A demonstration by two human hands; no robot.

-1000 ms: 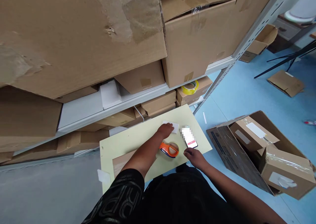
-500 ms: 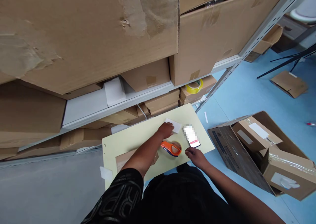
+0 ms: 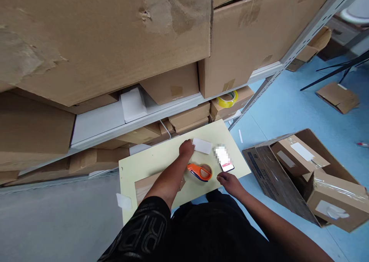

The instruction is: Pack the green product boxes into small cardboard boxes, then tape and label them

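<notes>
A white paper slip lies flat on a pale yellow tabletop. My left hand is closed at the slip's left edge, with curled fingertips on it. Below that hand, an orange tape dispenser with a roll of tape rests on the table. My right hand is closed at the table's front edge, just below a phone with a lit screen. Whatever its fingers hold, if anything, is hidden. Under my left forearm sits a flat brown cardboard box, partly covered.
Shelves with large cardboard boxes rise directly in front. A yellow tape roll lies on a lower box. On the blue floor at right stands an open carton with smaller boxes inside. A white scrap hangs at the table's left edge.
My left hand has slid left across the white slip to its edge, uncovering most of it. My right hand has stayed almost in place near the phone.
</notes>
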